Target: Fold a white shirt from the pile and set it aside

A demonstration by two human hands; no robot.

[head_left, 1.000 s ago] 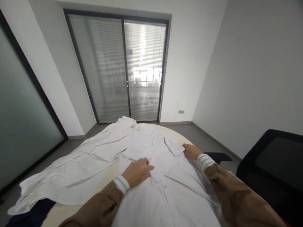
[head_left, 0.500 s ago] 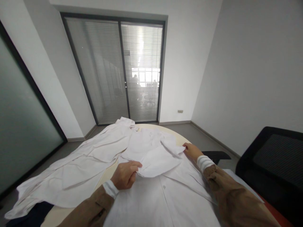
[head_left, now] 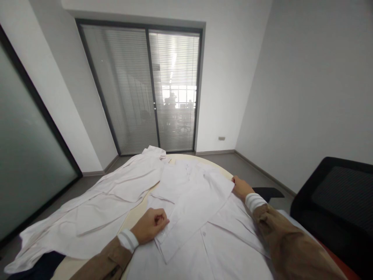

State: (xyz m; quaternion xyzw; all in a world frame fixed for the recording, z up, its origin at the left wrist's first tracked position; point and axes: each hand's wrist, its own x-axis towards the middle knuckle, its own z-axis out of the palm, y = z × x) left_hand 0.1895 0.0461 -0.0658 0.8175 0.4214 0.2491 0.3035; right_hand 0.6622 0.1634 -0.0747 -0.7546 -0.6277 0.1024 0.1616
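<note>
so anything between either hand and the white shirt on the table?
Nothing visible. The left hand is closed on the near edge of the white shirt's folded sleeve, and the right hand rests on its far corner. A second white garment lies apart on the left of the table.

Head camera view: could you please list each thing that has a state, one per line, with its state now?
left hand: closed grip on the folded sleeve edge
right hand: on the sleeve's far corner; grip hidden
near white shirt: flat, sleeve folded across the front
second white shirt: spread out, wrinkled
sliding door: shut, blinds down
black chair: unoccupied
</note>
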